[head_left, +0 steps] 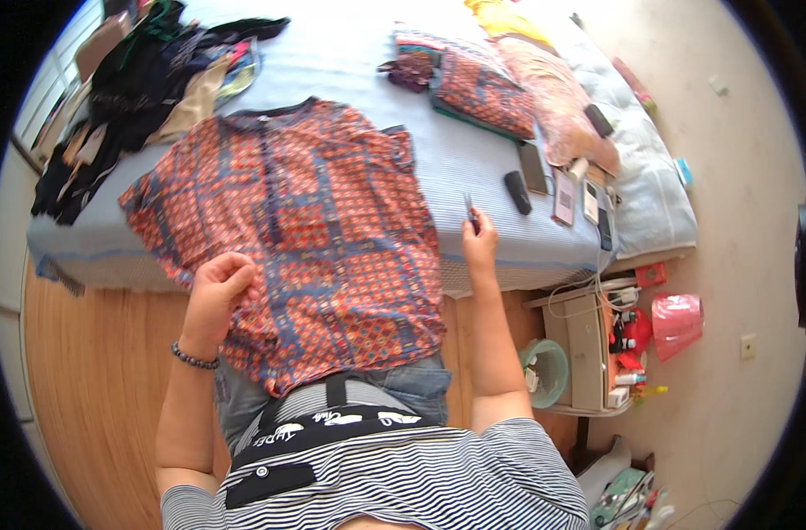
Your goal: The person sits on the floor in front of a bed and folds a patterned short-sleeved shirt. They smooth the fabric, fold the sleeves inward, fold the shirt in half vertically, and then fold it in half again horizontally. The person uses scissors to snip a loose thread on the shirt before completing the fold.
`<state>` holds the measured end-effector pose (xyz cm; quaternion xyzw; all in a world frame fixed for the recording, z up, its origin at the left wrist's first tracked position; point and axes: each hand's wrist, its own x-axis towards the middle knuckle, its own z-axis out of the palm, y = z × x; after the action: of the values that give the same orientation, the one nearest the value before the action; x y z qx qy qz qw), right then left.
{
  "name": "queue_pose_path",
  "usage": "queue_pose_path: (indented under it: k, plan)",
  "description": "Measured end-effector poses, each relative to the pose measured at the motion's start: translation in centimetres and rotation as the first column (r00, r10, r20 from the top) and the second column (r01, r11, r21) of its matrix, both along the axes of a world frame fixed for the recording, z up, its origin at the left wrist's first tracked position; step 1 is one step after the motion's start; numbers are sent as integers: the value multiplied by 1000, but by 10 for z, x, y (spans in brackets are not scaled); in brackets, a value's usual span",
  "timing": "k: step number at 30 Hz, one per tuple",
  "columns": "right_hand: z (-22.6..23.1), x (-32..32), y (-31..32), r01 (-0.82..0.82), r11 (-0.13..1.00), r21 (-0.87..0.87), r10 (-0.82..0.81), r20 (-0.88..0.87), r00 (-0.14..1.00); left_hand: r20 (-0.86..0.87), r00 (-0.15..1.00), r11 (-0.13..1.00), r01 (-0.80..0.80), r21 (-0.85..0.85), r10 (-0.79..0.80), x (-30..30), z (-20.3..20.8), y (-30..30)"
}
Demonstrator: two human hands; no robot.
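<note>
A red-and-blue patterned shirt [332, 230] with a dark neckline and front placket lies spread from the bed over its near edge and onto my lap. Over its lower left part, my left hand [217, 296] is closed, fingers curled in a pinch; what they hold, if anything, is too small to make out. To the right of the shirt, my right hand [481, 243] is closed around small scissors [470, 208]. Their thin metal blades point away from me, above the bed, apart from the cloth.
Dark clothes [142, 79] are heaped at the far left of the bed [341, 53]. Folded patterned cloth [482, 88] lies at the far right, near a pink pillow [558, 106]. Phones [564, 196] and a black case [517, 193] sit closer. Right of my arm stand a bin [544, 371] and a cabinet [589, 353].
</note>
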<state>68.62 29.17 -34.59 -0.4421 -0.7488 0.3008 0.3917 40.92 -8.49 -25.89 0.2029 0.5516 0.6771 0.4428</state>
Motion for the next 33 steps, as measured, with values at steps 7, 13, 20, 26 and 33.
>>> queue_pose_path:
  k: [7,13,20,26,33]
  plan:
    - [5,20,-64,-10,994,-113,-20,-259,966,-264,887,902,418,104,-380,55,2,231]
    - [21,55,-102,-32,991,-132,12,-155,988,-407,859,945,323,-41,-311,112,-11,411]
    - [26,72,-97,-51,988,-143,19,-211,977,-768,559,949,214,-231,-313,130,-31,465]
    - [28,54,-86,-92,989,-119,60,-249,967,-942,326,981,147,126,72,121,-39,453]
    - [38,32,-27,-42,994,102,39,24,999,-884,429,939,342,-31,-185,80,1,319]
